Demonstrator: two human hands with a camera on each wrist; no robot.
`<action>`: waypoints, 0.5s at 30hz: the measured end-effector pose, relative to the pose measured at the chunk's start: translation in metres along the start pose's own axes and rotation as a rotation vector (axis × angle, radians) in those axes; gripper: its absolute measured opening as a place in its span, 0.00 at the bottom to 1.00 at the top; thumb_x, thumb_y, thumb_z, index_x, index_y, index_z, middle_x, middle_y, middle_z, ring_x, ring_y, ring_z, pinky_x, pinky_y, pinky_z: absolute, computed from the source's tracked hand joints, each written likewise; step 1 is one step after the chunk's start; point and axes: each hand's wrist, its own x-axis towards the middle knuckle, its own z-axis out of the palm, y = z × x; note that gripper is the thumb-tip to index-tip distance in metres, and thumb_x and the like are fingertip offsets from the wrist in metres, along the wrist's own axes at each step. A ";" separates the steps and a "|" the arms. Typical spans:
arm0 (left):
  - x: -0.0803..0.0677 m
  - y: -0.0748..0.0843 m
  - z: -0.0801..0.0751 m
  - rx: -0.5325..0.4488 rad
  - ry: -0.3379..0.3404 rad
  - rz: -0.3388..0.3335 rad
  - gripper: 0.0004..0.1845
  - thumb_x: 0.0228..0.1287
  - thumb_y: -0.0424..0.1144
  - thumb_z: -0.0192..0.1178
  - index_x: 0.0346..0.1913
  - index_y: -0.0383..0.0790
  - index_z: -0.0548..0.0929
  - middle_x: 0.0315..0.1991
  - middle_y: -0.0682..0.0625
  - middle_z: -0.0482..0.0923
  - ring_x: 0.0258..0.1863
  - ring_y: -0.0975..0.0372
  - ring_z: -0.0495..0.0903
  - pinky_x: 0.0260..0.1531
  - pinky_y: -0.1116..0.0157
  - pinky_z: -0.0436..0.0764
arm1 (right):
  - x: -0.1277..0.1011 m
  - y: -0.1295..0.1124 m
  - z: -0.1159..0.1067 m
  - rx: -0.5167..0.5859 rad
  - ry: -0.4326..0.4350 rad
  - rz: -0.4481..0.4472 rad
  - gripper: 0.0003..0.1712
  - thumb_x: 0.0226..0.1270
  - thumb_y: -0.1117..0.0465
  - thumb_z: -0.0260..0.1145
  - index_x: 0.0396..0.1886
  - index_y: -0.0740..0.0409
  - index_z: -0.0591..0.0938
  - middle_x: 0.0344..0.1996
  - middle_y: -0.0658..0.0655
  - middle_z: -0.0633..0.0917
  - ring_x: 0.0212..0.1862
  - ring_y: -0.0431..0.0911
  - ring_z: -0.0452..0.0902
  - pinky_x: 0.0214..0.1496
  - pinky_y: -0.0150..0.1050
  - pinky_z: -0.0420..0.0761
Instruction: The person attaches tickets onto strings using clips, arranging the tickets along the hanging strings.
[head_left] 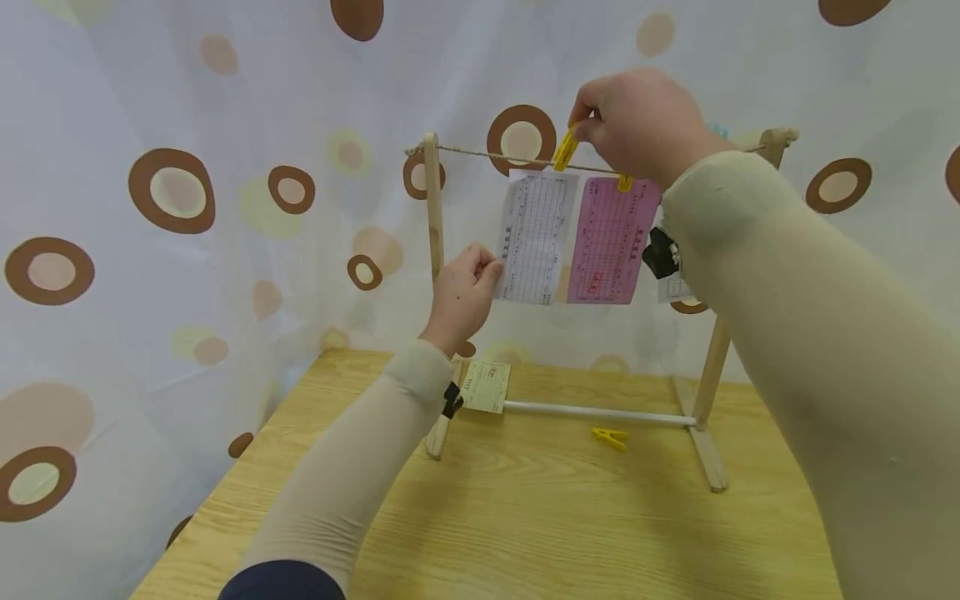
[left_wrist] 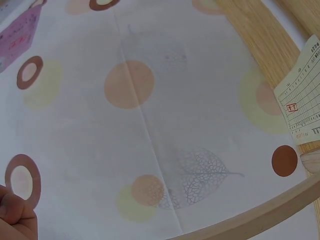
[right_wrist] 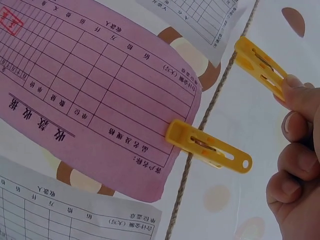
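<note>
My right hand [head_left: 637, 117] pinches a yellow clothespin [head_left: 566, 150] by its handle end, its other end at the rope [right_wrist: 182, 187]. Below it is a white receipt sheet [head_left: 536, 237], whose top edge comes up near the rope. At that sheet's left edge, my left hand [head_left: 465, 292] holds it between thumb and fingers; the left wrist view shows only part of this hand [left_wrist: 17, 220]. Beside it hangs a pink receipt sheet [head_left: 611, 242], clipped to the rope by another yellow clothespin [right_wrist: 207, 147]. A further white sheet [right_wrist: 75, 210] hangs past the pink one, mostly hidden by my right arm in the head view.
The rope runs between two posts of a wooden rack [head_left: 433, 208], joined low down by a white bar [head_left: 600, 412]. A pale yellow receipt [head_left: 486, 387] lies by the rack's left foot. One yellow clothespin [head_left: 610, 437] lies on the wooden table [head_left: 525, 517]. A patterned curtain [head_left: 247, 125] hangs behind.
</note>
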 end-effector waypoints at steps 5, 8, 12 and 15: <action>0.000 0.003 0.002 0.002 0.001 -0.005 0.08 0.79 0.42 0.55 0.39 0.42 0.78 0.28 0.50 0.75 0.25 0.59 0.70 0.26 0.64 0.67 | 0.002 -0.007 0.002 -0.054 -0.071 0.029 0.17 0.82 0.55 0.53 0.59 0.56 0.80 0.52 0.61 0.82 0.40 0.56 0.75 0.39 0.50 0.75; 0.000 0.003 0.002 0.005 0.004 -0.002 0.08 0.79 0.42 0.55 0.39 0.43 0.78 0.28 0.50 0.75 0.25 0.60 0.70 0.25 0.65 0.67 | 0.003 -0.010 0.003 -0.075 -0.089 0.032 0.17 0.82 0.55 0.53 0.60 0.56 0.80 0.52 0.61 0.81 0.40 0.56 0.74 0.39 0.49 0.75; -0.001 0.004 0.003 0.004 0.004 -0.004 0.08 0.79 0.43 0.55 0.39 0.44 0.78 0.28 0.51 0.75 0.25 0.61 0.70 0.24 0.65 0.67 | 0.003 -0.011 0.004 -0.096 -0.099 0.028 0.19 0.82 0.55 0.53 0.63 0.56 0.79 0.54 0.62 0.82 0.42 0.56 0.75 0.41 0.51 0.76; -0.002 0.005 0.003 0.009 0.003 -0.005 0.08 0.78 0.43 0.55 0.39 0.44 0.78 0.28 0.52 0.75 0.25 0.61 0.71 0.25 0.65 0.67 | 0.003 -0.011 0.006 -0.107 -0.104 0.029 0.21 0.82 0.54 0.53 0.66 0.56 0.77 0.57 0.64 0.82 0.44 0.57 0.76 0.46 0.54 0.77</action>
